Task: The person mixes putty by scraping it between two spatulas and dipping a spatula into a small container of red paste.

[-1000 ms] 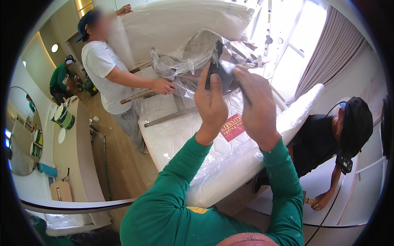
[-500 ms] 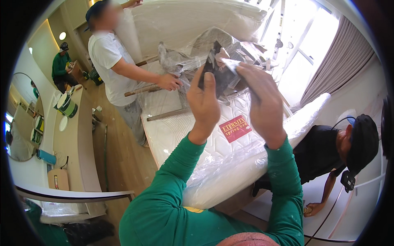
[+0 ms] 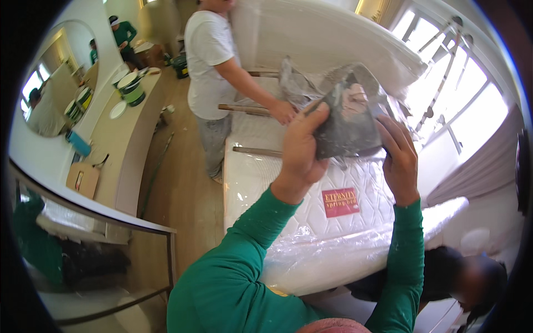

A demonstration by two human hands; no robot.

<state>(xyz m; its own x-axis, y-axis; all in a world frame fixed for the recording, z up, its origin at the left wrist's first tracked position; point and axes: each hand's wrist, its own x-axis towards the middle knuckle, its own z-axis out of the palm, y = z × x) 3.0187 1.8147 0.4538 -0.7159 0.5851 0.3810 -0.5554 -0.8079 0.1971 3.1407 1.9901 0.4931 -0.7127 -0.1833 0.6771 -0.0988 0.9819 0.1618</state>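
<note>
My left hand [image 3: 302, 139] grips a dark grey, flat putty board [image 3: 338, 136] by its left side, thumb on top. On the board's face sits a lump of pinkish putty [image 3: 354, 102]. My right hand [image 3: 401, 158] is at the board's right edge, fingers curled and closed around a putty knife, whose pale blade is barely made out now. Both hands are raised above a plastic-wrapped white mattress [image 3: 288, 208] with a red label [image 3: 341, 202].
Crumpled plastic sheeting [image 3: 297, 77] and wooden bars [image 3: 258, 151] lie on the mattress. A person in white [image 3: 208, 61] reaches over from the left; another in black [image 3: 438, 272] bends at lower right. A counter [image 3: 125, 136] with buckets stands left; a ladder [image 3: 444, 77] stands by the window.
The view has swung, so the room sits differently. The board has turned its face and putty toward me. My right hand has moved from above it to its right edge, lower down.
</note>
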